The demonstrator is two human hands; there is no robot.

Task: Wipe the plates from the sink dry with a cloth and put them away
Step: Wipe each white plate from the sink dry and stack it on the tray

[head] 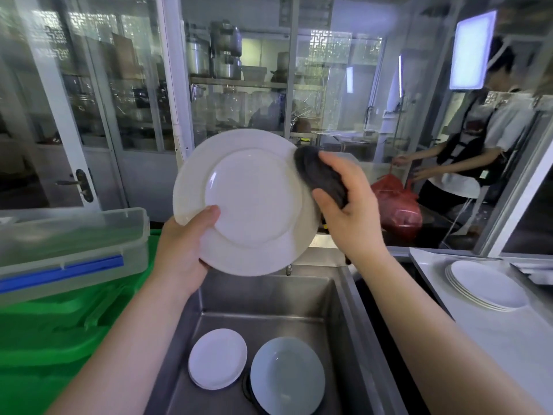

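Gripping a round white ceramic plate (251,202) at seven o'clock, the left hand (182,253) pinched its rim. The right hand (350,214) clutched a dark grey cloth (320,175) against its three-o'clock edge.

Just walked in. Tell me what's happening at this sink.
A person is drying dishes. The left hand grips a large white round plate by its lower rim, tilted up above the stainless steel sink. The right hand presses a bunched dark grey cloth against the plate's right edge. Small white plates and a pale blue dish still lie in the sink. Several white plates are stacked on the counter to the right.
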